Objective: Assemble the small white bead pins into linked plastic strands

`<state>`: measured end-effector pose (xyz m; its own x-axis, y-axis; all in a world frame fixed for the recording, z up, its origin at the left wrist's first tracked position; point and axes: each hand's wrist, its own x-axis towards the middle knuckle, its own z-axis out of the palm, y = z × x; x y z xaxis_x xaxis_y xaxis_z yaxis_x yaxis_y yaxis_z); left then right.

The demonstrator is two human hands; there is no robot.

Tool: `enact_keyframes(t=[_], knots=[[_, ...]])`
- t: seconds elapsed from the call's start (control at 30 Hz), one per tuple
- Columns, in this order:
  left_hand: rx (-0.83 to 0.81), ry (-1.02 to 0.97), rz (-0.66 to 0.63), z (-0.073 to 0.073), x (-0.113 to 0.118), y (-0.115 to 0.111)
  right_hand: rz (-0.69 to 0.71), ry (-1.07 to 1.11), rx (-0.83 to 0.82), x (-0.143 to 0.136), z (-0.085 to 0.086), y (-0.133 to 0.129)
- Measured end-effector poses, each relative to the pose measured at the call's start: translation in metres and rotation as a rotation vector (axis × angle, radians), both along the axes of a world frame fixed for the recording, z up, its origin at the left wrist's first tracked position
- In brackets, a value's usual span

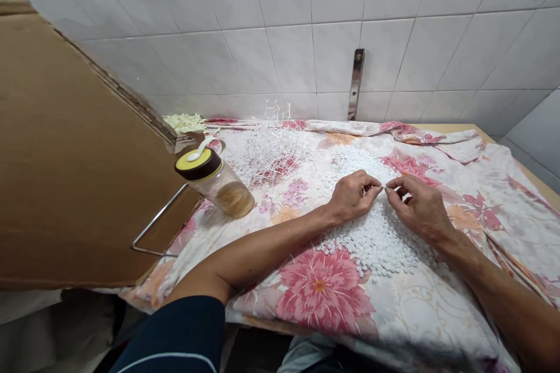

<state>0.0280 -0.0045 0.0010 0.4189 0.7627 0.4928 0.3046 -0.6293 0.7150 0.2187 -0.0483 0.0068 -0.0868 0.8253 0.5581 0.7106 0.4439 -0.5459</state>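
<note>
My left hand (355, 195) and my right hand (417, 205) meet over a spread-out pile of small white round pieces (380, 250). Each hand is closed in a pinch, thumb against forefinger, and the fingertips nearly touch. A tiny white speck shows between them, too small to name. The pile lies on a floral cloth (437, 294) and reaches from behind my hands to in front of my wrists. Behind and left of my left hand sits a tangled heap of thin white branching strips (266, 154).
A clear bottle (221, 189) with a yellow and dark lid and brownish liquid stands left of the heap. A large cardboard box (83, 151) takes up the left side. Pale yellowish bits (186, 123) lie behind it. A metal bracket (356, 84) is on the tiled wall (280, 0).
</note>
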Motion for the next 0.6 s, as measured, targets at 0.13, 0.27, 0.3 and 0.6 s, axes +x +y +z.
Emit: enact_keyframes(t=[0.13, 0.27, 0.3, 0.6], knots=[[0.011, 0.007, -0.02, -0.003, 0.001, 0.002, -0.046, -0.019, -0.009, 0.001, -0.004, 0.003], [0.038, 0.028, -0.031, -0.004, 0.003, 0.007, -0.099, -0.021, -0.034, -0.005, -0.006, 0.004], [0.04, 0.027, -0.027, -0.004, 0.003, 0.007, -0.11, -0.032, -0.02, -0.006, -0.006, 0.004], [0.009, -0.05, -0.012, 0.001, -0.005, 0.003, -0.433, 0.102, 0.06, 0.028, 0.012, 0.016]])
